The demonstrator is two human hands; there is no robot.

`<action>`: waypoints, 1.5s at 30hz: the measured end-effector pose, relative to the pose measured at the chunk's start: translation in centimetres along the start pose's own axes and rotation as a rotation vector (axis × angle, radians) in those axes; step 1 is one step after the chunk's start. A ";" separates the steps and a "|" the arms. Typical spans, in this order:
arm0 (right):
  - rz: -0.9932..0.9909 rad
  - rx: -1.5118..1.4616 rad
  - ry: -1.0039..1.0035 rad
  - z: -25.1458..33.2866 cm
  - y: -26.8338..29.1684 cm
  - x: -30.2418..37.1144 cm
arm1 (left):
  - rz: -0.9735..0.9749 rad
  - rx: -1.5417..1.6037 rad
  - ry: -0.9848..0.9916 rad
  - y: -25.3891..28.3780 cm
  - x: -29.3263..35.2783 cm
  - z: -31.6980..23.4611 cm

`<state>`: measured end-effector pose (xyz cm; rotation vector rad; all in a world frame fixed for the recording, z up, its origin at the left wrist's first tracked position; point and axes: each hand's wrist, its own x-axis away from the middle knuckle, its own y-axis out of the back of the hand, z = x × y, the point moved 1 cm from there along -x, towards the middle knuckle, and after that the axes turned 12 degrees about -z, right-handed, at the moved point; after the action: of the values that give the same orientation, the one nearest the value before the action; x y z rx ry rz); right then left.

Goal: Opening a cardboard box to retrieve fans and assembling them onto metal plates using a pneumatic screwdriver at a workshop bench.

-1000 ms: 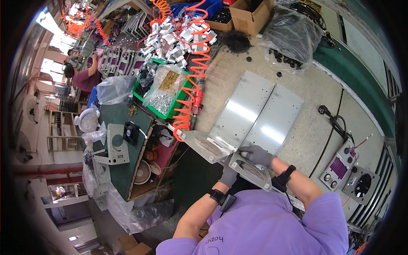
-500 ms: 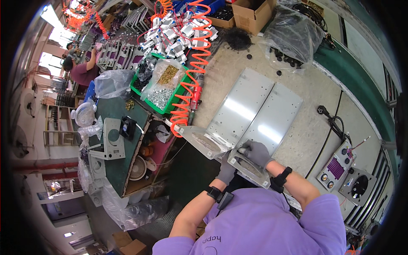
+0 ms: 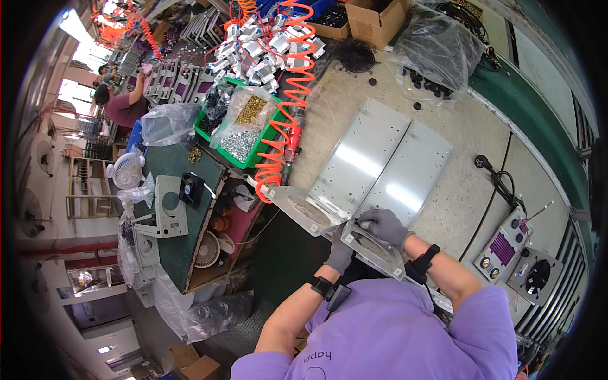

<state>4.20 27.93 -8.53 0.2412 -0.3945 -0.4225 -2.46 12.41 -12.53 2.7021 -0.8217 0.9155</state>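
Two bent sheet-metal panels lie side by side on the workbench, a left panel [image 3: 358,152] and a right panel [image 3: 411,168]. Each has a flange with a large round opening standing up at its near end. My right hand [image 3: 387,227], in a grey glove, is curled inside the right panel, just behind its flange [image 3: 380,256]; whatever its fingers pinch is hidden. My left hand [image 3: 339,253], gloved too, is at the near side, where the two flanges meet. Its fingers are mostly hidden by the metal.
A red air screwdriver [image 3: 292,144] on a coiled orange hose lies left of the panels, beside a green bin [image 3: 256,155] of small fasteners. Black round caps [image 3: 417,106] and a plastic bag [image 3: 437,50] sit beyond. A power cord [image 3: 500,180] and fan assembly [image 3: 537,277] lie right.
My right hand has shifted very slightly to the right at the flange, its fingers still curled. My left hand stays at the flanges, and the panels look unchanged.
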 end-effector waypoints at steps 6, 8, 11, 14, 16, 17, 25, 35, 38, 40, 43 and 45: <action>0.008 -0.002 -0.057 -0.1 -1.1 -1.1 | -0.038 -0.152 -0.025 0.1 -0.3 0.8; 0.053 0.042 0.024 0.0 -0.7 -1.1 | -0.120 -0.120 -0.029 0.1 -0.3 1.0; 0.118 -0.042 -0.001 0.0 -0.1 -1.1 | -0.113 -0.068 -0.053 -0.4 -0.2 1.0; 0.108 0.138 -0.178 0.2 -0.3 -1.3 | -0.192 0.034 -0.009 -1.0 0.0 0.6; 0.109 0.314 -0.155 0.4 -0.8 -1.3 | -0.212 0.044 0.034 -1.1 -0.1 -0.1; 0.054 0.329 -0.123 0.5 -1.0 -1.1 | -0.132 -0.208 0.079 -0.8 0.0 -0.5; -0.052 0.349 -0.045 0.1 -0.8 -0.2 | -0.161 -0.217 0.109 -1.0 0.9 -2.2; -0.060 -0.183 -0.151 0.2 -0.6 1.1 | -0.117 -0.028 0.013 -0.9 2.0 -2.7; -0.069 -0.252 -0.218 0.4 -0.8 1.3 | -0.081 0.020 0.087 -0.8 2.1 -2.6; -0.066 -0.220 -0.222 0.7 -0.7 1.3 | -0.123 0.011 0.103 -0.7 2.1 -2.6; -0.062 -0.222 -0.262 1.1 -0.3 1.5 | -0.140 0.017 0.107 -0.8 2.2 -2.6; -0.061 -0.238 -0.300 1.4 -0.1 1.5 | -0.145 0.028 0.087 -0.8 2.2 -2.3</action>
<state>4.89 27.00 -6.85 -0.0438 -0.6269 -0.5636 -1.74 12.82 -9.39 2.6827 -0.5923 1.0098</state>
